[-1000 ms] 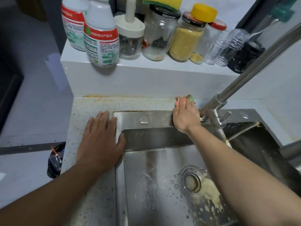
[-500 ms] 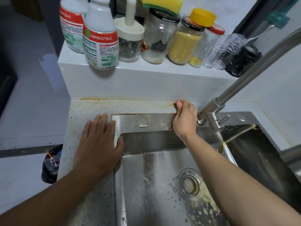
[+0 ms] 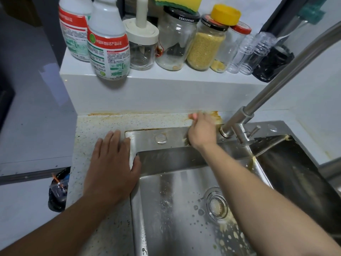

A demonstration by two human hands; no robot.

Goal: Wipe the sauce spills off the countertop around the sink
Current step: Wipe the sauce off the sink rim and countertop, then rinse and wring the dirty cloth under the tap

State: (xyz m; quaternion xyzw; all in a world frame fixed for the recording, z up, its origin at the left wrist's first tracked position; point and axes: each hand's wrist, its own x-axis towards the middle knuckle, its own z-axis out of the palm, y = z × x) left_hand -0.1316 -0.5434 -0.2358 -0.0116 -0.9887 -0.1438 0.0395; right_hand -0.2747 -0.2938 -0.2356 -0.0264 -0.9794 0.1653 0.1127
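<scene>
1. Sink [image 3: 175, 159]: nearest. The basin is flecked with yellowish residue round the drain [image 3: 216, 204].
2. Left hand [image 3: 112, 163]: released, fingers straight, palm flat on the speckled countertop [image 3: 96, 126] at the sink's left rear corner, thumb over the rim. Likely a brace for the long reach.
3. Right hand [image 3: 202, 132]: stretched across the basin to the countertop strip behind the sink, just beside the tap [image 3: 258, 102]. Its fingers are curled round a small pinkish cloth [image 3: 191, 116] (blurred; could be a pad) and press it down to scrub.
4. Sauce smear [image 3: 215, 116]: orange, at the hand's far side against the wall. A thinner orange line [image 3: 110, 114] runs left along the seam and is not yet wiped.
5. Shelf [image 3: 166, 76]: farthest. It holds spray bottles [image 3: 108, 43], jars [image 3: 206, 45] and a yellow sponge [image 3: 179, 1], all well apart from the wiping.
</scene>
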